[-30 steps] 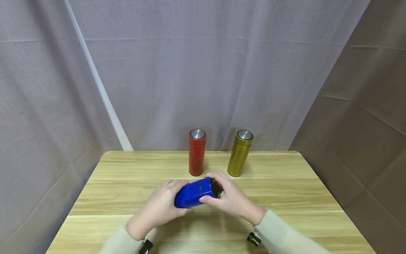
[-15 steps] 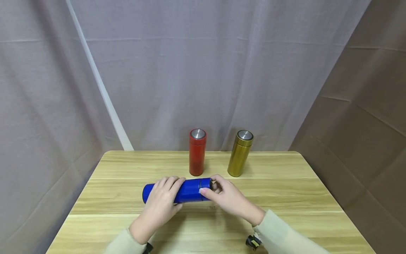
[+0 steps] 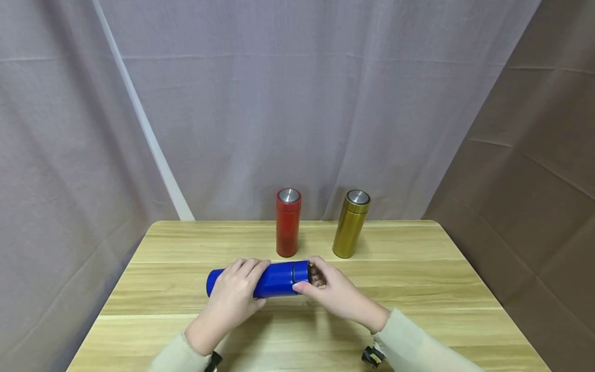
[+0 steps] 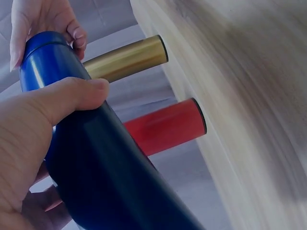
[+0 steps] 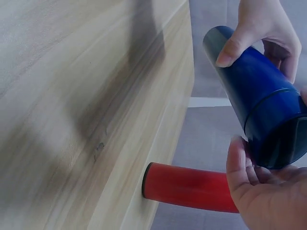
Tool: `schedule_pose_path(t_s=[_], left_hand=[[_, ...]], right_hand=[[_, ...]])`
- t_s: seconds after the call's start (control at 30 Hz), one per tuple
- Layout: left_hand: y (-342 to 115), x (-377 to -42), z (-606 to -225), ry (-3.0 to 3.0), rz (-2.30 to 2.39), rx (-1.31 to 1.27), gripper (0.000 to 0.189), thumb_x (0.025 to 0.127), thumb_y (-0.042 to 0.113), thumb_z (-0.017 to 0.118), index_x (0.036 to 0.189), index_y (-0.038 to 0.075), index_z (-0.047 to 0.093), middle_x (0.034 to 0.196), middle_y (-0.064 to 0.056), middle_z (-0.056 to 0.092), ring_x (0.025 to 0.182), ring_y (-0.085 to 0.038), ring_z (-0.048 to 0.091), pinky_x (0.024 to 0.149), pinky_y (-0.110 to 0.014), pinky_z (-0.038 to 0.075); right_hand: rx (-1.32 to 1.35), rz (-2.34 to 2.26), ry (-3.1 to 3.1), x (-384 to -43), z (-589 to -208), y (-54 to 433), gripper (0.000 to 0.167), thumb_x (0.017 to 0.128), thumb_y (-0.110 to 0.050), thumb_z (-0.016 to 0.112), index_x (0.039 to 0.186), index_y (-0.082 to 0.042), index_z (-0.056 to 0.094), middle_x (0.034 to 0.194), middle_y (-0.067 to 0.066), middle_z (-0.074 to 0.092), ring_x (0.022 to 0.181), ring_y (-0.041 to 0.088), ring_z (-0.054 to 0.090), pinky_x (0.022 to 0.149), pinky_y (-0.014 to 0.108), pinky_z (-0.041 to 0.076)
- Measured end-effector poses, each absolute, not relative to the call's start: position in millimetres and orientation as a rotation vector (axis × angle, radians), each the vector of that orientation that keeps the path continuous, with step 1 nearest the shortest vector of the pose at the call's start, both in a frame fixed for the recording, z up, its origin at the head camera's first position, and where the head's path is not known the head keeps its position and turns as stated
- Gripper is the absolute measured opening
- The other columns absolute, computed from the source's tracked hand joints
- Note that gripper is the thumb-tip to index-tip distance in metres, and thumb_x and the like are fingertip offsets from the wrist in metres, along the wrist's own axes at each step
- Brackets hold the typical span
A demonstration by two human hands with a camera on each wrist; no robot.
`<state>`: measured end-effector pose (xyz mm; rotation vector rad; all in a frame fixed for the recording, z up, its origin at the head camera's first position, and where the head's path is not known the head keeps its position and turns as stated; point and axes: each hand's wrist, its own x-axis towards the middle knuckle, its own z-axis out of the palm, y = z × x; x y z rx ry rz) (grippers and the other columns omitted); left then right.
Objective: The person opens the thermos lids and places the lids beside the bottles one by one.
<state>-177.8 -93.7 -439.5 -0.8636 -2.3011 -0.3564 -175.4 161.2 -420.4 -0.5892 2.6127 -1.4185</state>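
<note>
A blue thermos bottle point(image 3: 276, 279) lies sideways in the air above the table, its lid end pointing right. My left hand point(image 3: 234, 289) grips the body from above, and the thumb across it shows in the left wrist view. At the other end my right hand point(image 3: 339, 294) holds the lid point(image 3: 301, 272) between thumb and fingers. A thin dark seam runs between lid and body. The lid's dark end point(image 5: 288, 143) shows in the right wrist view; part of it is hidden by the right hand.
A red thermos bottle point(image 3: 288, 230) and a gold thermos bottle point(image 3: 349, 230) stand upright near the back of the wooden table point(image 3: 176, 258), both with silver-topped lids. A grey curtain point(image 3: 255, 103) hangs behind the table, and a brown one point(image 3: 525, 181) on the right.
The blue bottle has swung from a tilted pose to lying level across the view, its base end now showing beyond my left hand. Both hands stay on it; the last half second shows little movement.
</note>
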Motion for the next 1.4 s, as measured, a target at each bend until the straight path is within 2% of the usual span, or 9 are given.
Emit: schedule_pose_path(t_s=[0.27, 0.5, 0.57, 0.73, 0.87, 0.97, 1.1, 1.27, 1.4], left_hand=[[-96, -179, -440, -2.471, -0.460, -0.882, 0.074, 0.060, 0.033, 0.089, 0.125, 0.010, 0.061, 0.114, -0.002, 0.065, 0.101, -0.024, 0.061, 0.086, -0.042, 0.052], [-98, -179, -445, -2.520, -0.542, -0.884, 0.074, 0.063, 0.030, 0.088, 0.128, 0.009, 0.060, 0.121, -0.003, 0.062, 0.110, -0.024, 0.058, 0.093, -0.043, 0.048], [-98, -179, -446, -2.515, -0.556, -0.881, 0.074, 0.063, 0.028, 0.088, 0.129, 0.009, 0.059, 0.122, -0.003, 0.062, 0.111, -0.025, 0.057, 0.094, -0.044, 0.047], [-96, -177, -450, -2.448, -0.511, -0.857, 0.076, 0.060, 0.023, 0.088, 0.129, 0.009, 0.057, 0.120, -0.004, 0.059, 0.108, -0.027, 0.054, 0.095, -0.046, 0.042], [-94, -177, -449, -2.356, -0.460, -0.869, 0.079, 0.059, 0.020, 0.088, 0.129, 0.008, 0.055, 0.118, -0.008, 0.058, 0.107, -0.030, 0.053, 0.095, -0.047, 0.040], [-94, -177, -449, -2.333, -0.431, -0.866, 0.083, 0.059, 0.021, 0.089, 0.133, 0.009, 0.053, 0.117, -0.009, 0.059, 0.106, -0.030, 0.053, 0.095, -0.047, 0.040], [-95, -177, -450, -2.346, -0.422, -0.858, 0.083, 0.060, 0.023, 0.088, 0.134, 0.009, 0.053, 0.116, -0.008, 0.060, 0.106, -0.029, 0.054, 0.096, -0.046, 0.040], [-97, -179, -449, -2.393, -0.463, -0.866, 0.077, 0.060, 0.024, 0.088, 0.129, 0.010, 0.057, 0.117, -0.004, 0.061, 0.107, -0.026, 0.055, 0.094, -0.045, 0.044], [-99, -179, -450, -2.457, -0.529, -0.863, 0.076, 0.062, 0.023, 0.087, 0.130, 0.011, 0.057, 0.120, -0.002, 0.061, 0.109, -0.024, 0.056, 0.093, -0.044, 0.047]], right_hand=[[-1.030, -1.069, 2.847, -172, -418, 165, 0.062, 0.085, -0.038, 0.073, 0.138, -0.025, 0.043, 0.126, -0.009, 0.051, 0.113, 0.011, 0.053, 0.095, 0.038, 0.047], [-1.601, -0.487, 3.129, -176, -424, 169, 0.074, 0.075, -0.019, 0.083, 0.139, -0.016, 0.046, 0.137, 0.005, 0.048, 0.125, 0.023, 0.046, 0.103, 0.042, 0.040], [-1.543, -0.528, 3.147, -176, -426, 169, 0.078, 0.075, -0.027, 0.083, 0.141, -0.016, 0.043, 0.138, 0.006, 0.047, 0.126, 0.024, 0.046, 0.103, 0.044, 0.040], [-0.843, -0.997, 2.953, -173, -424, 163, 0.093, 0.076, -0.063, 0.071, 0.149, -0.023, 0.028, 0.134, -0.003, 0.048, 0.117, 0.014, 0.051, 0.095, 0.039, 0.046], [-0.542, -1.208, 2.782, -173, -423, 160, 0.071, 0.086, -0.062, 0.059, 0.140, -0.020, 0.040, 0.107, -0.002, 0.060, 0.090, 0.013, 0.059, 0.077, 0.035, 0.051], [-0.512, -1.238, 2.746, -174, -424, 160, 0.058, 0.090, -0.058, 0.057, 0.129, -0.015, 0.049, 0.093, -0.001, 0.062, 0.082, 0.012, 0.059, 0.071, 0.032, 0.050], [-0.506, -1.282, 2.716, -175, -425, 161, 0.055, 0.088, -0.058, 0.060, 0.123, -0.016, 0.052, 0.091, -0.001, 0.061, 0.081, 0.013, 0.059, 0.070, 0.032, 0.050], [-0.663, -1.299, 2.730, -174, -425, 162, 0.055, 0.085, -0.052, 0.068, 0.128, -0.022, 0.049, 0.100, -0.003, 0.060, 0.087, 0.013, 0.059, 0.075, 0.034, 0.053], [-1.022, -1.060, 2.920, -173, -425, 163, 0.063, 0.083, -0.038, 0.075, 0.136, -0.023, 0.045, 0.121, -0.007, 0.054, 0.109, 0.011, 0.054, 0.093, 0.036, 0.049]])
